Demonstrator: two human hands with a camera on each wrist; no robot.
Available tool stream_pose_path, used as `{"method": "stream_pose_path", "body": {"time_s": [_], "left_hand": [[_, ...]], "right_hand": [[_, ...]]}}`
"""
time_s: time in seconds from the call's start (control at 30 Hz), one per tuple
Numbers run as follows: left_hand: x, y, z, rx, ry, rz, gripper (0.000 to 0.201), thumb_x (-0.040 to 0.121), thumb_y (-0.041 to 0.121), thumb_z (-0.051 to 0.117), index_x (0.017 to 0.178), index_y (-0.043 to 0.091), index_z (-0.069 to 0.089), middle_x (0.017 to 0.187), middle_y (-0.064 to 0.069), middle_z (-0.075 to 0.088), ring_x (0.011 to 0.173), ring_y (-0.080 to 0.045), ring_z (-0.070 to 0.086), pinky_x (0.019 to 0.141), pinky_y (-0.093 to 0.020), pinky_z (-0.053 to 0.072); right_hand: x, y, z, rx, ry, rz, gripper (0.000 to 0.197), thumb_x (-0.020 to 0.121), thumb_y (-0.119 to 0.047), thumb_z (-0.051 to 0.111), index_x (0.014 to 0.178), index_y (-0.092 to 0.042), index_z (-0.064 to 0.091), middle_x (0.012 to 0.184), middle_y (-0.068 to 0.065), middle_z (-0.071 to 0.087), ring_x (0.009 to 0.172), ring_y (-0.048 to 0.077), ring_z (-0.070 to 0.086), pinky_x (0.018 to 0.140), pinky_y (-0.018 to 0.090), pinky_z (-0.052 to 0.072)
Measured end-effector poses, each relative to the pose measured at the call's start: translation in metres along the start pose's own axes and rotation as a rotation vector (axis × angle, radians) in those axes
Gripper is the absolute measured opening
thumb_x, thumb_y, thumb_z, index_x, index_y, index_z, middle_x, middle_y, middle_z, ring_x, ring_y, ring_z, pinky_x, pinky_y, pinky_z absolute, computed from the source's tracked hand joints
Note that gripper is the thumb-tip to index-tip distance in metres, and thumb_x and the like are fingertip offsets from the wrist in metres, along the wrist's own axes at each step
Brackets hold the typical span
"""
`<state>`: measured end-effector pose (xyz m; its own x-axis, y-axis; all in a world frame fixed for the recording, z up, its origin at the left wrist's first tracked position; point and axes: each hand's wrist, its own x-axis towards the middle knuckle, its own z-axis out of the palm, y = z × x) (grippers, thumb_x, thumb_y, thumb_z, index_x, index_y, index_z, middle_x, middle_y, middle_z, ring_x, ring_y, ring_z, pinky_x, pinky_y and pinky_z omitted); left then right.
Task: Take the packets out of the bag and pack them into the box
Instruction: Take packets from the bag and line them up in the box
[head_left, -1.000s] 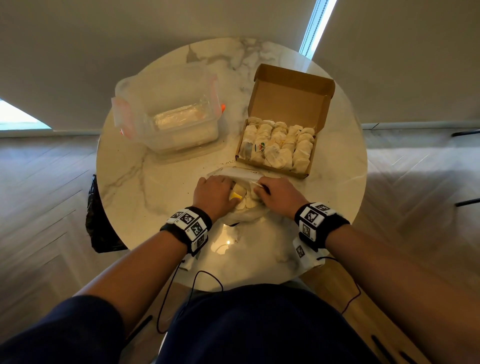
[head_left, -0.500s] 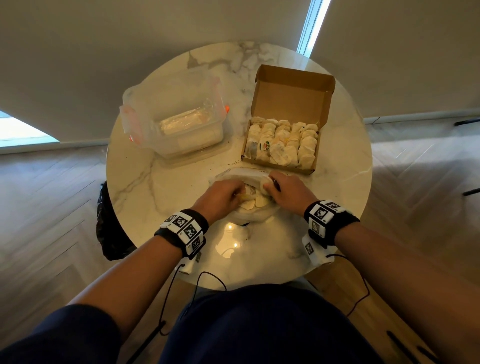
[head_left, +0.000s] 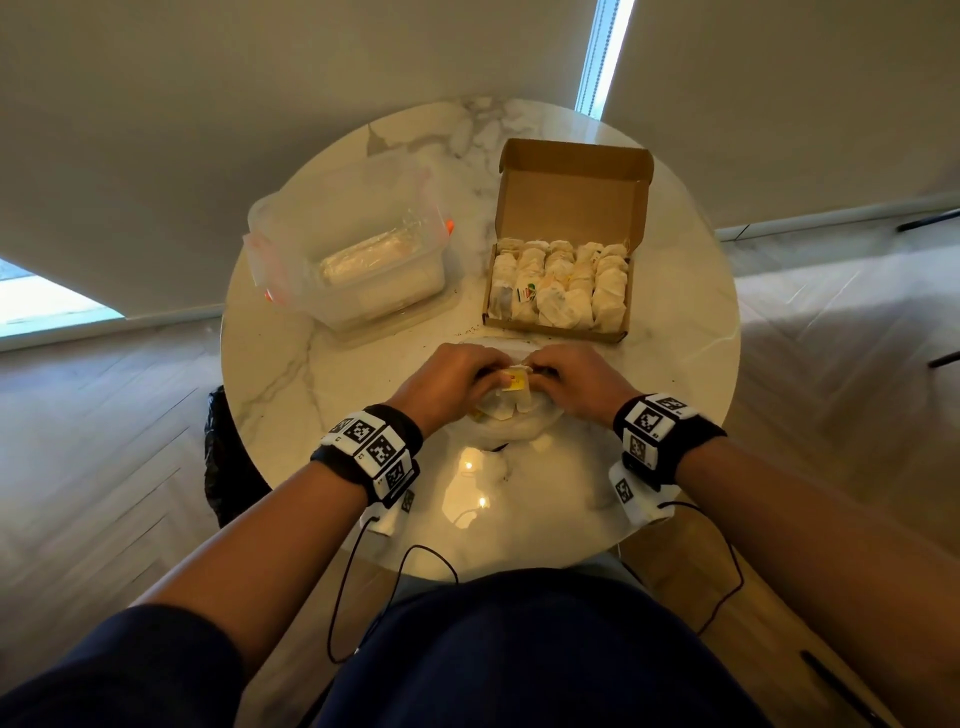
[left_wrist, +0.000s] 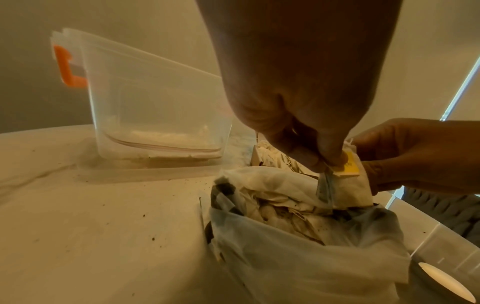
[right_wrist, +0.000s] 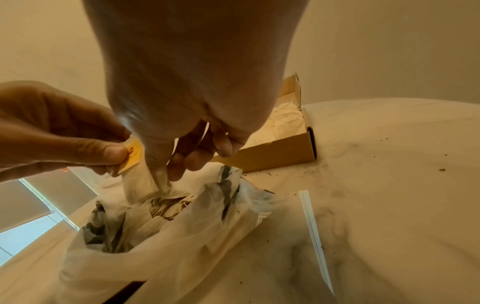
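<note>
A white tea packet (left_wrist: 348, 191) with a yellow tag (left_wrist: 349, 166) hangs just above the crumpled translucent bag (left_wrist: 311, 246) on the marble table. My left hand (left_wrist: 330, 162) pinches the tag between thumb and fingertips. My right hand (right_wrist: 168, 170) grips the same packet (right_wrist: 140, 185) from the other side, thumb pressed on its paper. In the head view both hands (head_left: 452, 379) (head_left: 576, 379) meet over the bag (head_left: 519, 431). More packets lie tangled inside the bag. Just beyond it, the open cardboard box (head_left: 618, 332) holds several rows of packets.
A clear plastic container (head_left: 353, 260) with orange clips stands at the table's back left. A thin white strip (right_wrist: 314, 236) lies on the round marble table (head_left: 291, 374) right of the bag. Dark crumbs are scattered around the bag. The box lid stands upright at the back.
Both hands have come up from the bag's mouth and drawn together. One packet with a yellow tag is now lifted between them.
</note>
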<state>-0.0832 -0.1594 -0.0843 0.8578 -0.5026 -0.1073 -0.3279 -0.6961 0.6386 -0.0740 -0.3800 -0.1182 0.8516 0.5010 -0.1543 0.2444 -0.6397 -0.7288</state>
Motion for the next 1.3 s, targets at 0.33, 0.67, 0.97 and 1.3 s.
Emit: {"method": "stream_pose_path", "body": {"time_s": [0.33,0.67,0.97,1.3], "left_hand": [[0.012,0.01,-0.004,0.029,0.097,0.029,0.018,0.097,0.028,0.062,0.104,0.015,0.073,0.093,0.003,0.067,0.085,-0.011,0.058,0.074,-0.02,0.042],[0.051,0.021,-0.01,-0.013,0.155,0.098,0.03,0.1,0.043,0.055,0.112,0.02,0.069,0.101,0.009,0.065,0.086,-0.001,0.056,0.076,-0.011,0.043],[0.094,0.015,0.007,0.034,0.054,-0.063,0.026,0.1,0.038,0.055,0.112,0.019,0.067,0.103,0.001,0.062,0.086,-0.01,0.057,0.079,-0.025,0.048],[0.106,0.003,0.048,0.064,-0.044,-0.125,0.026,0.1,0.032,0.055,0.114,0.014,0.068,0.108,-0.003,0.054,0.096,-0.017,0.053,0.084,-0.031,0.046]], "right_hand": [[-0.011,-0.017,-0.01,0.148,-0.011,0.11,0.019,0.093,-0.02,0.062,0.074,-0.016,0.059,0.07,-0.002,0.056,0.065,0.012,0.048,0.065,0.03,0.038],[-0.006,-0.011,-0.043,0.079,0.136,0.108,0.019,0.095,-0.032,0.064,0.08,-0.022,0.062,0.071,-0.007,0.054,0.066,0.008,0.048,0.06,0.023,0.036],[0.003,0.043,-0.09,-0.065,0.14,0.253,0.028,0.095,-0.034,0.065,0.072,-0.021,0.055,0.075,-0.002,0.053,0.07,0.012,0.048,0.062,0.026,0.033],[0.023,0.084,-0.079,-0.278,0.058,0.249,0.025,0.09,-0.032,0.067,0.074,-0.014,0.06,0.088,0.011,0.055,0.083,0.03,0.052,0.07,0.039,0.043]]}}
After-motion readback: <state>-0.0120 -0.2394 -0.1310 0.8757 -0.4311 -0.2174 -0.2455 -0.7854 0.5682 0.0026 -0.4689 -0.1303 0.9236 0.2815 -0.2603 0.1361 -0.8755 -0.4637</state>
